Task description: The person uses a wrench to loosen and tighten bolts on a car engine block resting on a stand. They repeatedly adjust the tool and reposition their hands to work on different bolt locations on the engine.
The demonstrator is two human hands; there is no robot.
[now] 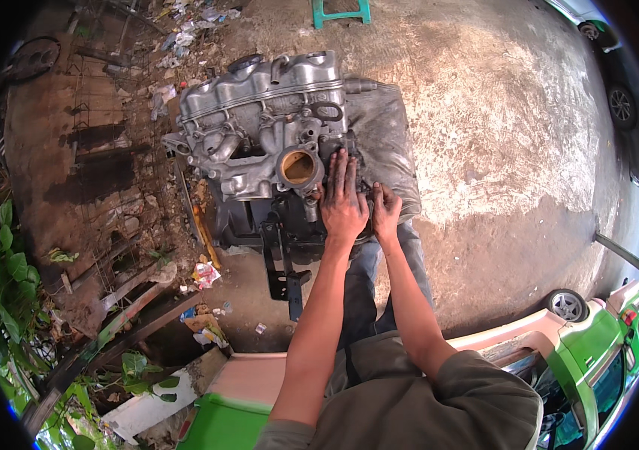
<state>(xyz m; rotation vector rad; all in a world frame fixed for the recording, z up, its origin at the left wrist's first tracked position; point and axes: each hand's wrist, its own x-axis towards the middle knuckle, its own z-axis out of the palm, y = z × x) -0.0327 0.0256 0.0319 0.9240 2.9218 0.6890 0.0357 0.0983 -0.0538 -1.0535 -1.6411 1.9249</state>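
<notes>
In front of me stands a greasy metal engine (pixel 274 86) with a ribbed top cover. On its near side is a cast intake manifold (pixel 214 146) with a round, brown-stained opening (pixel 298 166). My left hand (pixel 343 206) lies against the dark right end of the engine, fingers stretched out and blackened with grease. Close beside it, my right hand (pixel 385 214) has its fingers curled in at the engine's edge. What those fingers grip, if anything, is hidden. A black metal bracket (pixel 277 255) juts toward me below the manifold.
A dark, crumpled cover (pixel 390 127) lies under the engine's right side. Beyond it is a green stool (pixel 342 10). Litter (pixel 205 274) and rubble edge the ground at left, near leafy plants (pixel 16 262). A green and pale car (pixel 582 337) stands behind me at right.
</notes>
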